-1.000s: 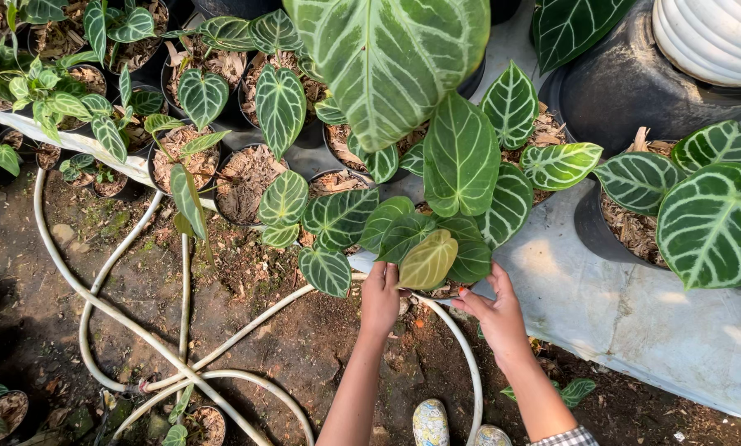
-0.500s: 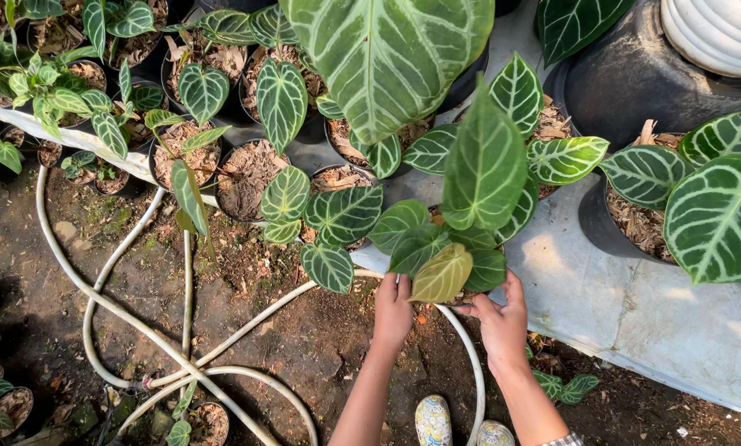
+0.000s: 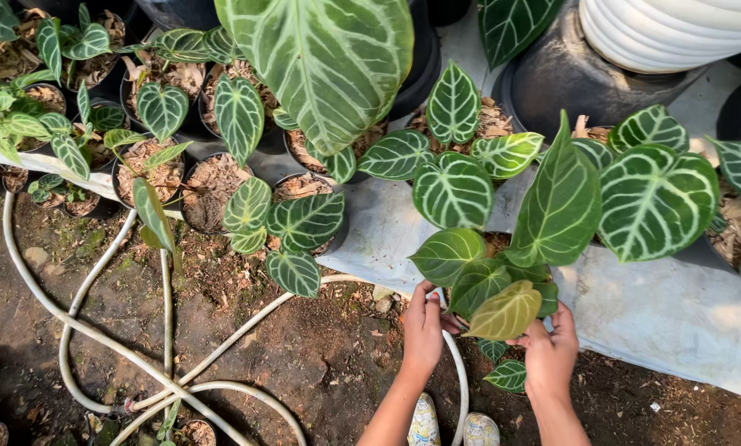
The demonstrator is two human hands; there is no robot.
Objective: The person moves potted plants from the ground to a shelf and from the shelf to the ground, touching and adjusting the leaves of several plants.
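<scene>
A potted plant (image 3: pixel 503 272) with dark green, white-veined heart-shaped leaves and one yellowish leaf (image 3: pixel 507 312) sits between my hands; its pot is hidden under the foliage. My left hand (image 3: pixel 424 326) grips the pot's left side below the leaves. On the right side, my right hand (image 3: pixel 551 351) holds it too, fingers curled under the yellowish leaf. The plant hangs over the edge of a pale sheet (image 3: pixel 660 322) where it meets bare soil.
Rows of similar potted plants (image 3: pixel 292 227) stand behind on the sheet and soil. A white hose (image 3: pixel 98 330) loops across the dirt at left. Large dark pots (image 3: pixel 585 78) and a ribbed white pot (image 3: pixel 676 29) stand at the back right. My patterned shoes (image 3: pixel 424 425) show at the bottom.
Both hands have drawn the plant toward me and to the right, off its place among the other pots. The camera view has shifted with it.
</scene>
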